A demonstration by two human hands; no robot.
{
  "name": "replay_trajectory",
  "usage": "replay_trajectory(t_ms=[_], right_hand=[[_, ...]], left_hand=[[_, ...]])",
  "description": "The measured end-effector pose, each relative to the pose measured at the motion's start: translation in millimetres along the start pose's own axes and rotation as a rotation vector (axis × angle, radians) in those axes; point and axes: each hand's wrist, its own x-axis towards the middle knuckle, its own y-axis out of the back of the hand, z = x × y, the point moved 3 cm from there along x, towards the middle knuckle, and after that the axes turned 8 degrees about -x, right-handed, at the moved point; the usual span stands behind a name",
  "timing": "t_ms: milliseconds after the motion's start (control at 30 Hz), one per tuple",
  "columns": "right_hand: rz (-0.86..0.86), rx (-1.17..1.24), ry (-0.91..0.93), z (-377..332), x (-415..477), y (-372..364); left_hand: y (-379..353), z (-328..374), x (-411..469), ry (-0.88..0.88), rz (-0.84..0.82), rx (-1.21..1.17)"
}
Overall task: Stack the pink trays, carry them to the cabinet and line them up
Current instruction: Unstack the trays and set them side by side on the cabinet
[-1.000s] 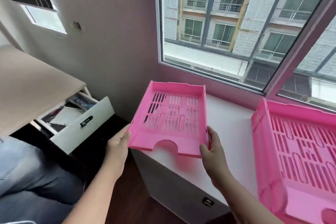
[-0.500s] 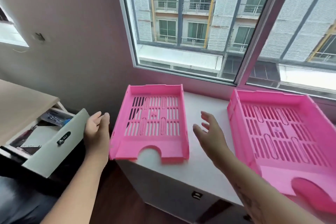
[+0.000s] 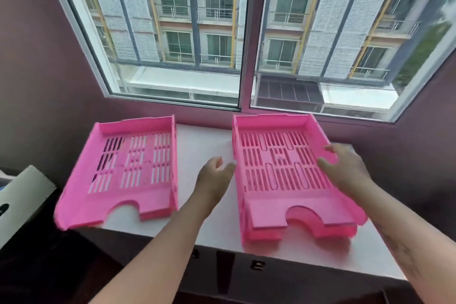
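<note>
A single pink slotted tray [image 3: 123,175] lies on the left of the white cabinet top [image 3: 202,145], its front left corner hanging past the edge. To its right sits a stack of pink trays [image 3: 283,175], at least two deep. My left hand [image 3: 214,180] is open beside the stack's left wall, fingers close to it. At the stack's right wall my right hand [image 3: 345,168] hovers open, fingers spread over the rim. Neither hand holds anything.
The cabinet stands under a large window [image 3: 246,32] against a purple wall. An open white drawer front [image 3: 19,202] sticks out at the lower left. Dark floor lies below the cabinet's front edge.
Both hands let go of the left tray after setting it on the cabinet, then moved right to either side of the stack. The view swung right.
</note>
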Motion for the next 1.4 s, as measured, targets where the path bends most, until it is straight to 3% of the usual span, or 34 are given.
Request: replay_trajectory(t_ms=[100,167,500,800,933,1300,1400], right_hand=[[-0.076,-0.007,-0.093,36.0,-2.4,3.3],[-0.187,0.033,-0.115,48.5,-10.1,-5.6],[-0.250,0.044,-0.029,6.2,-36.4,-56.6],[-0.112,0.198,-0.158,-37.4,-39.7,-88.3],[0.041,0.228,-0.214,-29.2,-38.8,-71.0],[0.277,0.288,-0.377,67.9,-82.1,14.2],[0.309,0.302,-0.396,110.5,-78.9,29.8]], left_hand=[[-28.2,-10.6,-8.0,0.124,-0.099,0.024],[-35.0,-15.7,-10.8,0.114,-0.112,0.051],[29.5,-17.3,19.9,0.045,0.041,0.147],[75.1,-13.4,56.4,-0.066,0.037,0.203],[67.5,3.6,66.4,-0.165,-0.016,0.170],[-77.8,36.9,40.3,-0.307,-0.316,0.140],[-123.2,37.7,28.9,-0.270,-0.376,0.144]])
